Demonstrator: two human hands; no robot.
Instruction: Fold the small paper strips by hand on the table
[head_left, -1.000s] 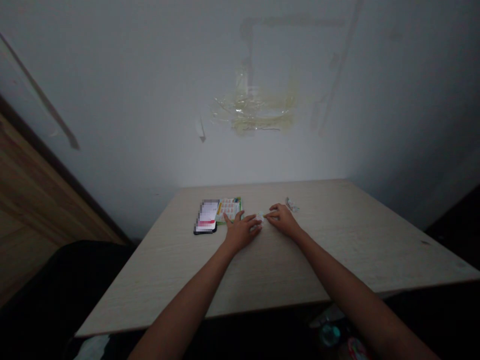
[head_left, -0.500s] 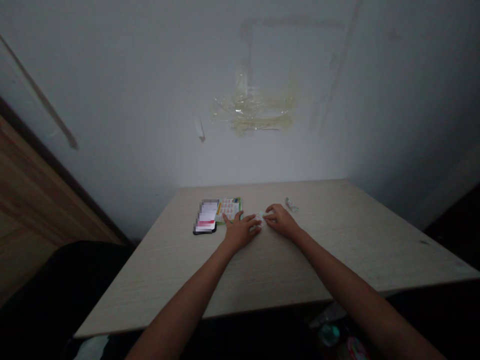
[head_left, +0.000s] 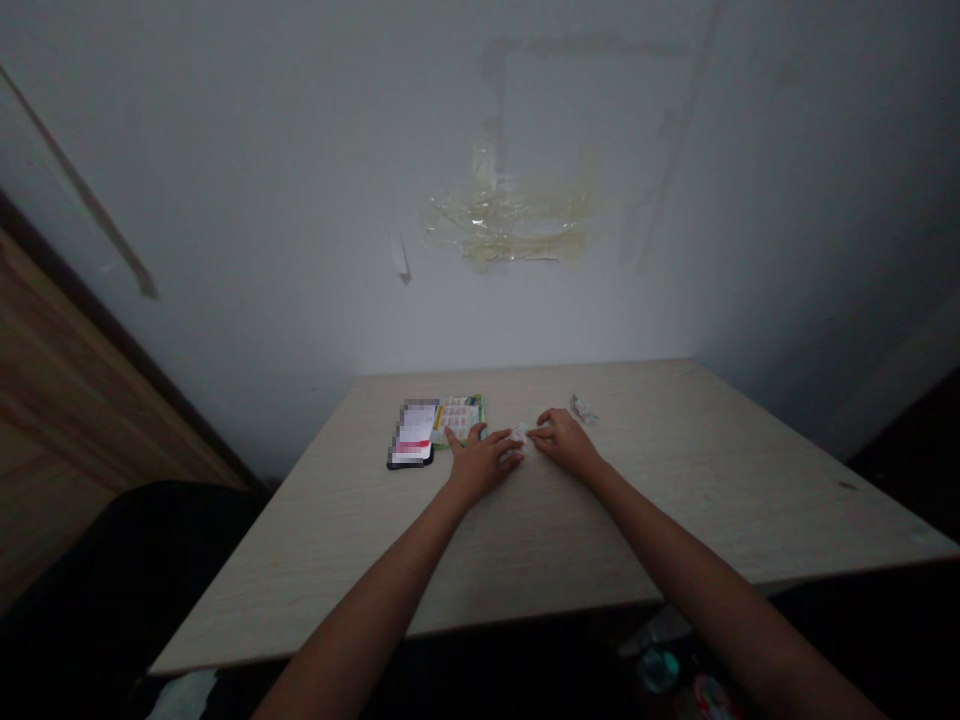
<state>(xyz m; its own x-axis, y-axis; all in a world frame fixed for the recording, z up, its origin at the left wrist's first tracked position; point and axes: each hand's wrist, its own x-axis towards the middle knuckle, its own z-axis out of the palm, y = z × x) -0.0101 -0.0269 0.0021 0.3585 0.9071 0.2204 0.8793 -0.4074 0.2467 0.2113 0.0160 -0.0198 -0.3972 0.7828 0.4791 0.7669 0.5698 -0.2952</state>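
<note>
A small, pale, patterned piece that looks like paper (head_left: pixel 519 434) lies on the table between my hands; its details are too small to make out. My left hand (head_left: pixel 480 462) rests with spread fingers, the fingertips pressing on the left side of this piece. The thumb side of that hand reaches the edge of a printed, green-bordered booklet or card (head_left: pixel 457 412). At the piece's right edge, my right hand (head_left: pixel 562 440) has its thumb and fingers pinched together.
A phone (head_left: pixel 412 440) with a lit screen lies at the booklet's left. Beyond my right hand is a small crumpled, patterned scrap (head_left: pixel 581 408). The pale wooden table (head_left: pixel 675 420) meets a wall (head_left: pixel 300 200) bearing peeling tape. A dark shape (head_left: pixel 127 550) stands left of the table.
My right fingertips have shifted very slightly at the edge of the paper-like piece. My left hand and the other things stay in place.
</note>
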